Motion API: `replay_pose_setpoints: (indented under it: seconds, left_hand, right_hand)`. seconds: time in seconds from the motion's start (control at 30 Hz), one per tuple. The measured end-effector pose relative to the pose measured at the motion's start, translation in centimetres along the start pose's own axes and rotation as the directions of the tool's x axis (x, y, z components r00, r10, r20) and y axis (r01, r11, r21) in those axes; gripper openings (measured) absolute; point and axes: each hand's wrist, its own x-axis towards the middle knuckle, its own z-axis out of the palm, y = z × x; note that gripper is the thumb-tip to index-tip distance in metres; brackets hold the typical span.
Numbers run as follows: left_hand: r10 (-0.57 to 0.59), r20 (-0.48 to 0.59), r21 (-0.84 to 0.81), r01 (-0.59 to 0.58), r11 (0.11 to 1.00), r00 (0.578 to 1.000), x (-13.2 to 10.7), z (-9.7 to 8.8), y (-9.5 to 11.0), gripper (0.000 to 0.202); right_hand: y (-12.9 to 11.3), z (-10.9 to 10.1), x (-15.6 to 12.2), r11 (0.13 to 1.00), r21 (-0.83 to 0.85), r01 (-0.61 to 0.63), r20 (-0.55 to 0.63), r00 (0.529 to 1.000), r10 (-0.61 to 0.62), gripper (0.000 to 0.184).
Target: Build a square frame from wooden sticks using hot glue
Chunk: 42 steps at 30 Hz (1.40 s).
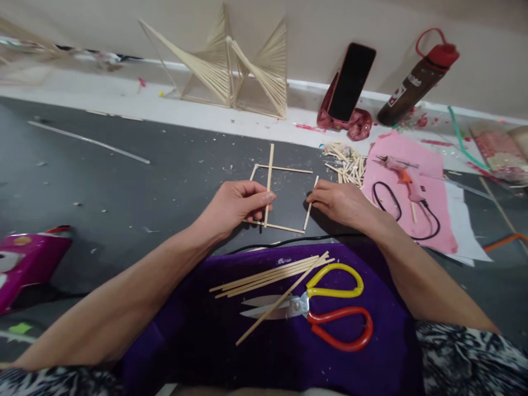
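Note:
My left hand (251,203) pinches a thin wooden stick (270,173) between thumb and fingers, over the left part of a stick frame (291,169) on the grey table. My right hand (336,201) has its fingers closed on a short white-edged stick (306,220) at the frame's right side. The frame's upper left corner is joined; part of its left side is hidden by my left hand. Closer to me, several loose sticks (264,278) lie on purple cloth (185,335). Scissors (299,305) with one yellow and one red handle rest there, partly open, a stick across the blades.
Twisted stick models (206,66) stand at the back wall. At the right are a phone (352,82), a bottle (418,82), a pile of short sticks (350,168) and a glue gun (406,179) on pink paper (433,220). A magenta packet (37,264) lies left.

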Motion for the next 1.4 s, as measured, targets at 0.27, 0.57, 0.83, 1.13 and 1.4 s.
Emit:
replay_pose_setpoints:
  seconds: [0.27, 0.57, 0.83, 1.13, 1.4]
  left_hand:
    - [0.012, 0.017, -0.012, -0.012, 1.0, 1.0, 0.0, -0.3, 0.1, 0.027]
    - [0.091, 0.12, 0.362, -0.129, 0.923, 0.989, -0.8, -1.4, 1.3, 0.021]
    - [0.137, 0.183, 0.545, -0.216, 0.81, 0.974, -1.9, -1.2, 2.5, 0.018]
    - [0.174, 0.178, 0.518, -0.242, 0.82, 0.969, -2.0, -1.3, 2.7, 0.018]
    - [0.164, 0.169, 0.478, -0.226, 0.849, 0.972, -1.9, -1.5, 2.9, 0.019]
  right_hand:
    - [-0.3, -0.1, -0.2, 0.999, -0.029, 0.025, 0.001, 1.0, -0.025, 0.024]
    - [-1.4, -0.4, -1.0, 0.999, -0.049, 0.012, -0.082, 0.997, -0.016, 0.023]
    - [-7.1, -0.9, -1.9, 0.954, 0.031, 0.298, -0.002, 0.955, -0.298, 0.017]
    - [-9.2, 0.8, -1.3, 0.941, -0.093, 0.324, 0.039, 0.946, -0.322, 0.012]
    - [-10.4, 0.9, -1.7, 0.948, -0.072, 0.311, 0.001, 0.95, -0.311, 0.01]
